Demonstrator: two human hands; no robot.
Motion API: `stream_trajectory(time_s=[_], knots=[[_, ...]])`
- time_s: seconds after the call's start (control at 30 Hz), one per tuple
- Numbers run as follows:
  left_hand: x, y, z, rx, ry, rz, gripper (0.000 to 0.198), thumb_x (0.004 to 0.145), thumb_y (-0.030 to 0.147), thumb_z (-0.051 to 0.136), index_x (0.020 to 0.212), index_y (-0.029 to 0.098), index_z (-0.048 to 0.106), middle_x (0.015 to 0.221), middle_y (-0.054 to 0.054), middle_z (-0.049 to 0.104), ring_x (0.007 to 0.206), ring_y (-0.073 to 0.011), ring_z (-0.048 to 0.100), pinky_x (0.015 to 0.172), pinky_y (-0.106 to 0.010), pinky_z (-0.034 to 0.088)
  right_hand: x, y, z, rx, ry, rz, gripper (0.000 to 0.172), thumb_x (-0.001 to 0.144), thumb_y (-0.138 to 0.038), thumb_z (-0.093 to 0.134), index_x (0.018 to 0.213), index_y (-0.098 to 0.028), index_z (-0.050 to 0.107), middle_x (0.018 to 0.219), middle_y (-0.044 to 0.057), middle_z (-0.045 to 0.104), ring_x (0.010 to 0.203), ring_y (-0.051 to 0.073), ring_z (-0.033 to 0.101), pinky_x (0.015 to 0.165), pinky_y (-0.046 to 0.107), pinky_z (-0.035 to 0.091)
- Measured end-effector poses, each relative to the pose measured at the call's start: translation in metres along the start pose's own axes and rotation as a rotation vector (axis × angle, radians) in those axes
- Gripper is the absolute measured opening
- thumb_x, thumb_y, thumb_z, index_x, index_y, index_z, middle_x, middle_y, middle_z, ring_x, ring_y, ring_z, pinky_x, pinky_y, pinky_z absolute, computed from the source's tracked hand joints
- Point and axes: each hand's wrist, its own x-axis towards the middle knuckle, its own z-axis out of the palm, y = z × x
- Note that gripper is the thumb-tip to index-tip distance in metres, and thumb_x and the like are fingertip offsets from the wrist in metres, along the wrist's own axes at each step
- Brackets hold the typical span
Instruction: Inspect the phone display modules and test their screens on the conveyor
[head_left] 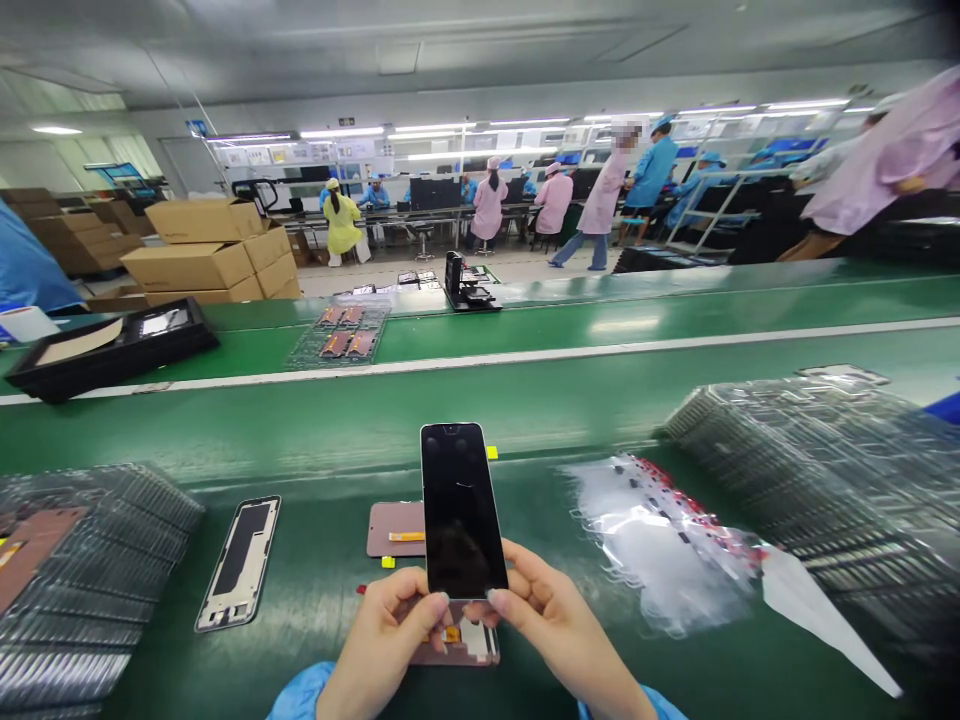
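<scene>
Both my hands hold a black phone screen panel (459, 505) upright by its lower edge. My left hand (386, 625) pinches the bottom left corner, fingers closed. My right hand (551, 620) pinches the bottom right corner. Under my hands lies a pinkish panel (469, 645) with an orange flex strip. Another pinkish panel (394, 528) lies flat just left of the screen. A white phone frame (240, 562) lies further left on the green bench (337, 440).
Stacks of clear plastic trays stand at the left (82, 580) and right (832, 470). A heap of peeled film (667, 540) lies right of my hands. A black tray (112, 345) and cardboard boxes (206, 250) are beyond the conveyor. Other workers stand and sit in the background.
</scene>
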Motion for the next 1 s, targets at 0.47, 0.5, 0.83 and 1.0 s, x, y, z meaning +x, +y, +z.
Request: stream_trajectory(time_s=[0.47, 0.5, 0.83, 1.0], knots=[[-0.004, 0.007, 0.004, -0.136, -0.027, -0.087, 0.045, 0.079, 0.056, 0.071, 0.066, 0.014, 0.063, 0.062, -0.003, 0.065, 0.06, -0.0131, 0.06, 0.065, -0.024, 0.053, -0.002, 0.004, 0.009, 0.126, 0.104, -0.047, 0.044, 0.093, -0.054, 0.06, 0.115, -0.016, 0.069, 0.093, 0.011, 0.075, 0.072, 0.023, 0.073, 0.074, 0.036, 0.058], [-0.004, 0.009, 0.004, -0.146, -0.027, -0.103, 0.045, 0.079, 0.056, 0.071, 0.065, 0.014, 0.063, 0.062, -0.003, 0.064, 0.06, -0.0128, 0.06, 0.064, -0.023, 0.053, -0.001, 0.003, 0.008, 0.14, 0.104, -0.038, 0.044, 0.093, -0.054, 0.06, 0.112, -0.016, 0.071, 0.097, 0.011, 0.074, 0.073, 0.023, 0.073, 0.073, 0.037, 0.059], [-0.003, 0.017, 0.002, -0.056, -0.032, -0.092, 0.051, 0.073, 0.063, 0.072, 0.061, 0.014, 0.065, 0.061, -0.003, 0.064, 0.06, -0.0128, 0.058, 0.065, -0.023, 0.05, -0.004, -0.004, 0.007, 0.188, 0.081, -0.034, 0.04, 0.094, -0.053, 0.059, 0.114, -0.021, 0.073, 0.089, 0.007, 0.075, 0.074, 0.02, 0.072, 0.069, 0.03, 0.057], [-0.002, 0.017, 0.001, 0.023, -0.041, -0.07, 0.051, 0.075, 0.064, 0.07, 0.062, 0.014, 0.068, 0.062, -0.004, 0.064, 0.062, -0.0145, 0.058, 0.066, -0.025, 0.05, -0.003, -0.005, 0.006, 0.188, 0.055, -0.059, 0.039, 0.094, -0.052, 0.061, 0.116, -0.023, 0.073, 0.09, 0.007, 0.075, 0.076, 0.02, 0.072, 0.069, 0.029, 0.057]])
